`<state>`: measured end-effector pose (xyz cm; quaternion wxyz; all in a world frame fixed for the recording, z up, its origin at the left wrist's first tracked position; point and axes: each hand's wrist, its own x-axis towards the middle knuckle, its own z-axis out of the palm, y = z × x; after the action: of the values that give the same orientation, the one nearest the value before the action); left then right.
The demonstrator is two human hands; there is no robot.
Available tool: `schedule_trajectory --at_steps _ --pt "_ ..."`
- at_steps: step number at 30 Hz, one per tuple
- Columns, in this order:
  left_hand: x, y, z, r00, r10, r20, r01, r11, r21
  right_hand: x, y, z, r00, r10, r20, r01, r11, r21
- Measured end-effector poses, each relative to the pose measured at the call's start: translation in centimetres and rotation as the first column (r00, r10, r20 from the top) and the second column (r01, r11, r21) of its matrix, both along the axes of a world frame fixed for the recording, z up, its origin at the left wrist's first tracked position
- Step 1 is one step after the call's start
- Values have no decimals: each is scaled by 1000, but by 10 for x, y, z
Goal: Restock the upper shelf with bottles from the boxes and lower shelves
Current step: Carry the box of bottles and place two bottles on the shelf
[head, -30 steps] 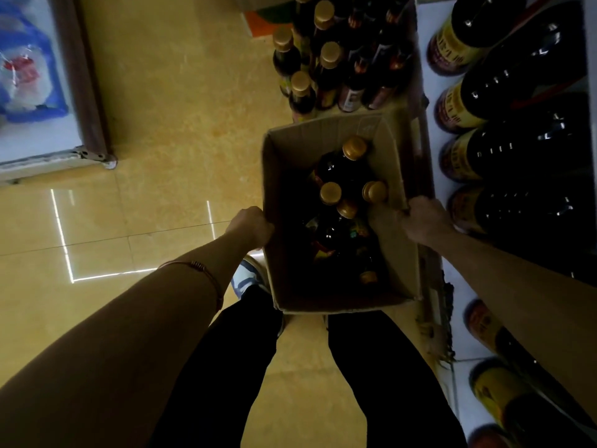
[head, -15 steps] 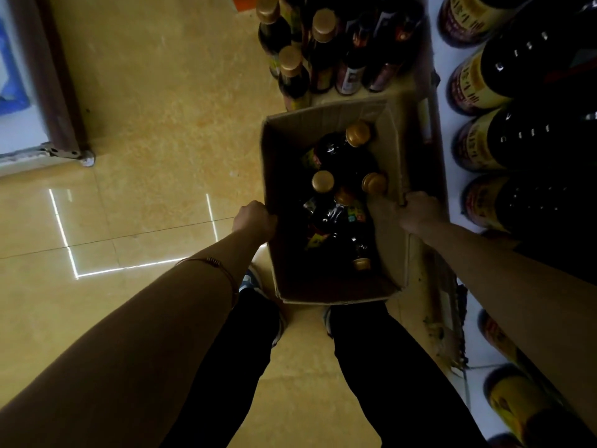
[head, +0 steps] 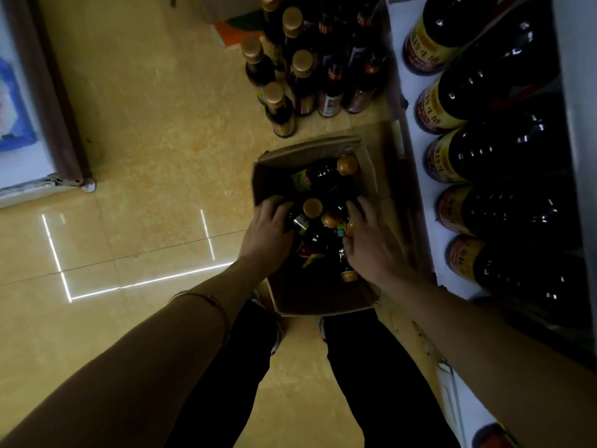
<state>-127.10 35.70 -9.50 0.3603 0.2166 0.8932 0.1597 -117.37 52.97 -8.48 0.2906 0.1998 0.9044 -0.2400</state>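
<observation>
At the bottom of the frame, a person in dark trousers (head: pixel 371 383) stands on a yellow tiled floor (head: pixel 145 124), both forearms reaching down toward the centre. A thin bracelet (head: pixel 206 299) circles the left wrist. The left hand (head: pixel 266 231) and right hand (head: pixel 374 244) are inside an open cardboard box (head: pixel 323 307) at centre frame, fingers spread over the dark, gold-capped bottles in the box (head: pixel 318 234); whether either hand grips one cannot be told. Beyond the box, at top centre, a cluster of standing bottles (head: pixel 300 76) sits on the floor. Along the right edge, large dark bottles (head: pixel 504 153) line a white shelf (head: pixel 416 195).
</observation>
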Motion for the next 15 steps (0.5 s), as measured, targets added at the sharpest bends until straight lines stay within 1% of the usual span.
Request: schedule_trajectory --at_steps 1,3,4,6,8,9,12,15 --pt "-2 6 0 998 -48 28 48 999 -7 -2 -2 -2 999 35 -14 -35 999 -20" --pt "-6 14 -6 995 -80 60 82 996 -31 -4 -2 -11 997 74 5 -74 997 -20" --pt "-9 17 -11 993 -98 60 101 994 -50 -6 -1 -17 997 72 29 -71 997 -18" --pt "-10 21 -24 976 -211 48 215 971 -108 -7 1 -29 997 48 64 -47 999 -15" --pt "-11 25 -37 948 -311 74 318 938 -136 -8 3 -42 990 54 132 -55 998 3" --pt "-11 26 -44 945 -314 90 323 937 -132 -9 4 -48 980 69 185 -75 997 24" --pt "-9 34 -62 972 -206 116 217 971 -100 -10 5 -65 935 130 328 -157 986 57" --pt "-9 42 -84 984 -42 171 49 998 -39 -12 2 -78 889 231 396 -289 953 94"
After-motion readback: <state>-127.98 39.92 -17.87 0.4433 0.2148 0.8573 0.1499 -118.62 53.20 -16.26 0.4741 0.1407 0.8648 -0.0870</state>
